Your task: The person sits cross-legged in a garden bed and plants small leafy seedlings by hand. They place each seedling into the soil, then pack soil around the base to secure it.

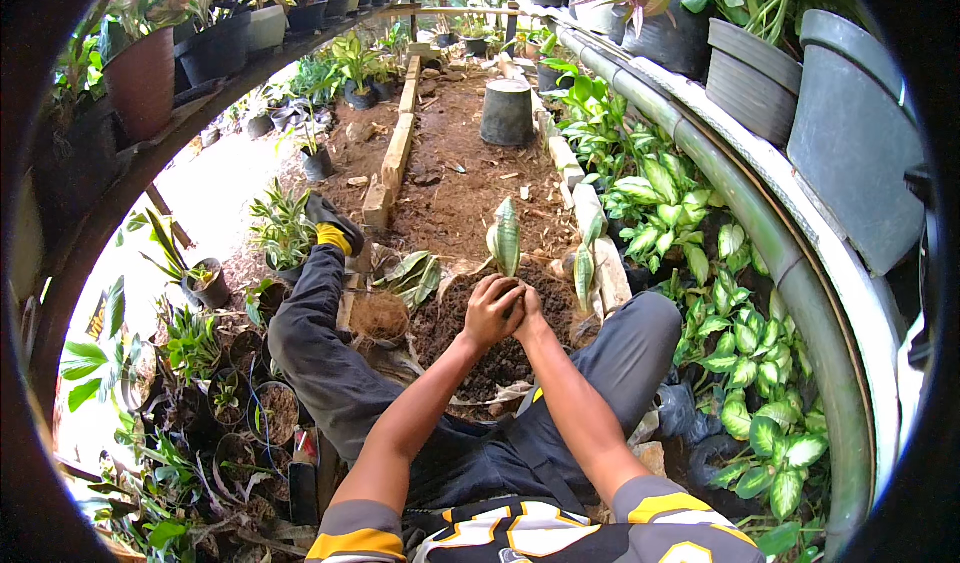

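My left hand (491,309) and my right hand (531,309) are pressed together, fingers curled around the base of a small variegated snake plant (508,239). Its upright leaves rise just beyond my knuckles, while the base and whatever is between my palms are hidden. Beneath my hands lies a heap of dark, crumbly soil (480,371) between my legs. To the left of the heap sit a brown fibrous root ball or coir clump (379,315) and some limp, cut-looking leaves (416,278). Another snake plant leaf (584,276) stands to the right, beside the bricks.
An upturned black pot (507,112) stands on the dirt path (465,165). Brick edging (398,150) lines the path. Potted plants (277,409) crowd the left; variegated dieffenbachia (667,188) grows on the right under a bamboo rail (739,203). Large pots (855,135) line the raised shelf.
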Tool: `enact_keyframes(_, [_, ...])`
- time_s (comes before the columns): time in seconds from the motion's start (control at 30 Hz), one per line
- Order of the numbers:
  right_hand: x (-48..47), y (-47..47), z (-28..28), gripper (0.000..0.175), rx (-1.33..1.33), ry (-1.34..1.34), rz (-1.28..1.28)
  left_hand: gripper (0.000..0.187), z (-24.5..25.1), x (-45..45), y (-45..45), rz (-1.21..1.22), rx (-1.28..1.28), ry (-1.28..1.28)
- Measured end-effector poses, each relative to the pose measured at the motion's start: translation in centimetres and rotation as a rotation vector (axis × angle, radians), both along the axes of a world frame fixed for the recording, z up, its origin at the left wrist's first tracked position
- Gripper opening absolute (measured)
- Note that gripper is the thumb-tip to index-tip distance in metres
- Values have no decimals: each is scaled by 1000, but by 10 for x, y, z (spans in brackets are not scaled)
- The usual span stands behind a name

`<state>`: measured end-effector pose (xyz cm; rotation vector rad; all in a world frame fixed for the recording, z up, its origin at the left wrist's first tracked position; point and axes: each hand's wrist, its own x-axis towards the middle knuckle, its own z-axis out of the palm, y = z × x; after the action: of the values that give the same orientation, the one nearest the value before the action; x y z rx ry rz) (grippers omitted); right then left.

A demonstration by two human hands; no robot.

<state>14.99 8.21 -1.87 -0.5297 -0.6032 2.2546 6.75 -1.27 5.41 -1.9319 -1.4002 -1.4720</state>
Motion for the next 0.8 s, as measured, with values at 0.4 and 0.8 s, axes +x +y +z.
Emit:
enact_keyframes(0.4, [2, -12, 43, 40, -157, -235, -121, 48, 9, -2, -2, 84, -226, 83])
enact_keyframes(0.8, [0, 0, 45, 52, -380, -212, -261, 49, -98, -58, 7, 476, -908, -838])
